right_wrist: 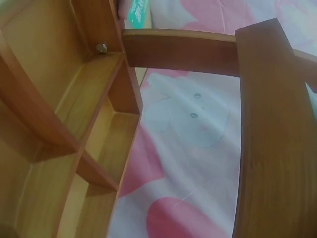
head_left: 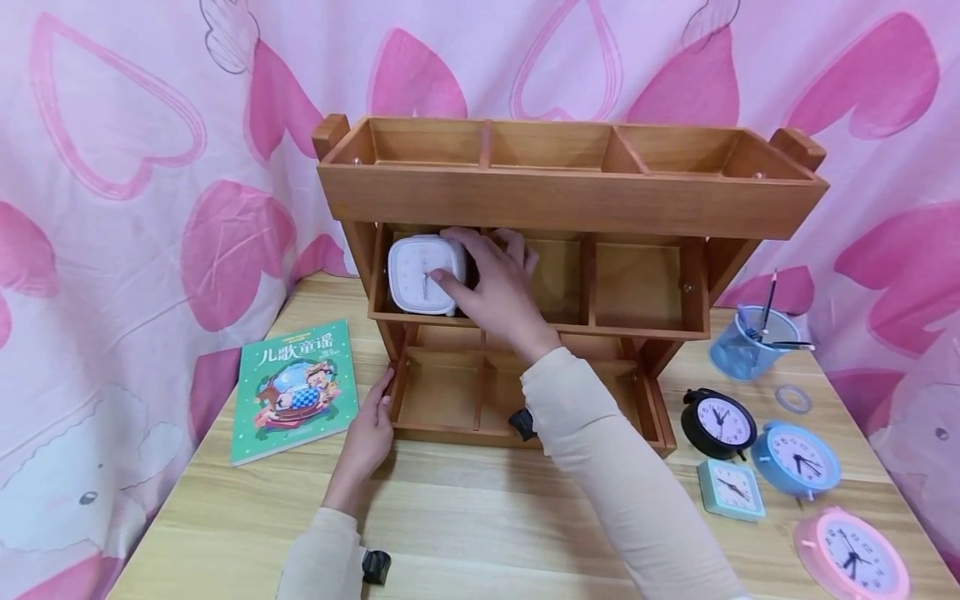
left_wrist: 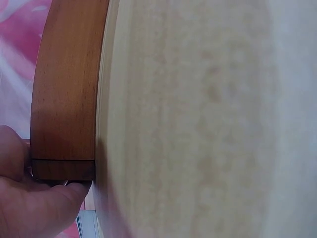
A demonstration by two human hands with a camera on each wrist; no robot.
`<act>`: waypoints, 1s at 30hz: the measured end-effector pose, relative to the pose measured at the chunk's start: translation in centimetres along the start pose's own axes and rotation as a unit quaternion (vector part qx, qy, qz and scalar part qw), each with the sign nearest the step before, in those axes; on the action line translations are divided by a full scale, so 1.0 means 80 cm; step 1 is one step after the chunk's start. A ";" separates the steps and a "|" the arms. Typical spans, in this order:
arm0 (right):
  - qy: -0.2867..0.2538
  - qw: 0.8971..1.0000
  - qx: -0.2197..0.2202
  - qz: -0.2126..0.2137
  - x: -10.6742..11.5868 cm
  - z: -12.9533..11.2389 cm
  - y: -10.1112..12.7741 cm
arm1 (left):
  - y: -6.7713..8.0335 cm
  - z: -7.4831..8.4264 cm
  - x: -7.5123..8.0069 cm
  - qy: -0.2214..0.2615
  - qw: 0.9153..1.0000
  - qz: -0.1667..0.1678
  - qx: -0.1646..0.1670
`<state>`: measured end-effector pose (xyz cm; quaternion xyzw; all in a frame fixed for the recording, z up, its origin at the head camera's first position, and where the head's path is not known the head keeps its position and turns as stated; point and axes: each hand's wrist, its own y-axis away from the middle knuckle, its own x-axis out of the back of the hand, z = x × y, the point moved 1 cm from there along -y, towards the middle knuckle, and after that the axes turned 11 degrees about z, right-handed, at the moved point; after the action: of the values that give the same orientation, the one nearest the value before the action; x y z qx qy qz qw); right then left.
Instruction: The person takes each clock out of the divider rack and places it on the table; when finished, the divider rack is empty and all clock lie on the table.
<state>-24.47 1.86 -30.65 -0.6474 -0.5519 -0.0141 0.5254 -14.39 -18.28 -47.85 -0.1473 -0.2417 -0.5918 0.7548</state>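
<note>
Right hand [head_left: 491, 287] grips the white square alarm clock [head_left: 422, 274] inside the left compartment of the brown 3-tier wooden desk organiser's [head_left: 570, 196] middle tier. Left hand [head_left: 369, 433], fingers extended, presses the organiser's lower-left corner, apparently to steady it.

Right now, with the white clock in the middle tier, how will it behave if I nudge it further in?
The white clock looks boxy and flat-based, so it should slide, not roll. Its smooth casing may slip under the right hand. The left hand braces the wooden shelf, so the shelf probably won't shift.
</note>
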 end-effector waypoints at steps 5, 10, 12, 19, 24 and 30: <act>-0.046 0.998 0.023 0.032 0.004 0.000 0.000 | 0.000 0.000 0.000 -0.002 1.000 -0.002 -0.002; -0.123 0.992 0.026 0.006 0.006 -0.001 0.001 | 0.000 0.001 0.000 0.003 1.000 -0.004 0.003; -0.142 0.989 0.029 0.002 0.006 -0.001 0.001 | 0.000 0.000 0.000 0.005 1.000 -0.003 0.003; -0.217 0.971 0.072 0.067 0.012 0.000 0.006 | -0.001 -0.004 -0.002 0.000 1.000 -0.002 -0.006; -0.259 0.954 0.099 0.111 0.035 -0.008 0.019 | -0.002 -0.004 -0.002 -0.001 1.000 0.001 -0.010; -0.280 0.949 0.071 0.127 0.087 -0.001 0.063 | -0.002 -0.002 -0.001 -0.002 1.000 0.000 -0.014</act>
<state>-18.06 7.49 -29.82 -0.6514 -0.5895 0.2734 0.3917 -14.52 -18.38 -48.04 -0.1595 -0.2349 -0.5946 0.7522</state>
